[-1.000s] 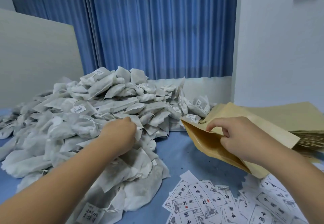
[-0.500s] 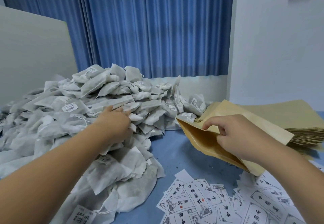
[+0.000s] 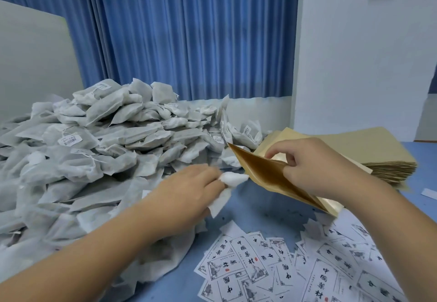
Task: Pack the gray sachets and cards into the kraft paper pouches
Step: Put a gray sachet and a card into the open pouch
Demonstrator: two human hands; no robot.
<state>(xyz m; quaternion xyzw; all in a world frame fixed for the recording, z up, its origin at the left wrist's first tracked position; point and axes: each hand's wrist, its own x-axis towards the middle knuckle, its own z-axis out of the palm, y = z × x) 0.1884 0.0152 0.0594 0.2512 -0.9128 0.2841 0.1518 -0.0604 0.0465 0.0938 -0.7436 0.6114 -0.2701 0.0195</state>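
Your left hand pinched a gray sachet in its fingers, just at the open mouth of a kraft paper pouch. Your right hand gripped the upper lip of it, above the bench. The sachet pile lay at the left side, the printed cards at the near edge, and the pouch stack at the right.

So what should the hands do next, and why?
Probably slide the sachet into the pouch: the left hand pinches it right at the pouch's mouth, which the right hand holds open toward it.
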